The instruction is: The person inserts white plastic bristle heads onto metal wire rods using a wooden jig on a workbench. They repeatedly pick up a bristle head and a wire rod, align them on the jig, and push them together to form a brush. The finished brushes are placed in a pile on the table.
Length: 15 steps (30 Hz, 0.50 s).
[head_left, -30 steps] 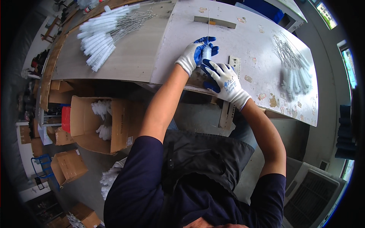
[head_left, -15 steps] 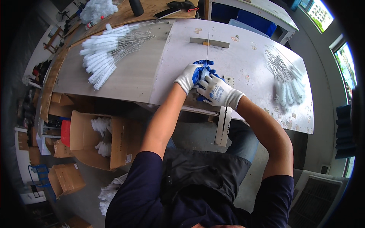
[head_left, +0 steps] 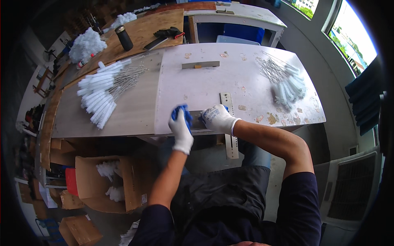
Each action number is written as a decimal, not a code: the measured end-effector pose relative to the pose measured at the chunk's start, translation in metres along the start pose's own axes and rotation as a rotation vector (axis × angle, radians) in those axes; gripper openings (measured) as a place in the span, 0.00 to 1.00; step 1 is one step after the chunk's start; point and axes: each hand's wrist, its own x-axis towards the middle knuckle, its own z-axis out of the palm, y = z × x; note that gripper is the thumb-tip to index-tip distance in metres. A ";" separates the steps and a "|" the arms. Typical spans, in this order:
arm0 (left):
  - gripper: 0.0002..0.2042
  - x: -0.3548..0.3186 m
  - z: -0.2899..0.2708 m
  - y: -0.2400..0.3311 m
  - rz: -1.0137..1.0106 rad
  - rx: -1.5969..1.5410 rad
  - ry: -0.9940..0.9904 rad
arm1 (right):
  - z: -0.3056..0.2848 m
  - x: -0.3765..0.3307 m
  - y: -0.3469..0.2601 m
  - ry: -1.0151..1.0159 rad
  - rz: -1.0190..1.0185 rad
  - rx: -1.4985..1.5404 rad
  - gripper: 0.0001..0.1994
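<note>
Both my hands wear white gloves with blue coated palms and are at the table's near edge. My left hand (head_left: 181, 127) is closed, its blue fingertips curled upward; what it holds, if anything, is hidden. Just right of it, my right hand (head_left: 219, 118) is closed too, knuckles up, beside a small dark grey metal plate (head_left: 198, 115) lying at the edge. Its grip's contents cannot be made out. A perforated metal strip (head_left: 232, 148) runs under the right wrist and overhangs the edge. White bristle brushes with wire stems lie in a left pile (head_left: 97, 92) and a right pile (head_left: 289, 91).
A grey metal bar (head_left: 209, 64) with a yellow piece stands farther back on the table (head_left: 172, 88). Beyond are a black bottle (head_left: 124, 38), a phone (head_left: 155, 43) and dark gloves (head_left: 169, 32). An open cardboard box (head_left: 92, 184) with white brushes is below left.
My hands have moved apart and nearer the table edge, the left one leftward. The brush with its upright wire no longer shows. The view has tilted up, showing more of the room beyond.
</note>
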 end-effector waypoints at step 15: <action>0.14 -0.093 -0.001 -0.077 -0.714 -0.778 -0.455 | 0.010 0.008 -0.021 0.131 0.296 0.367 0.20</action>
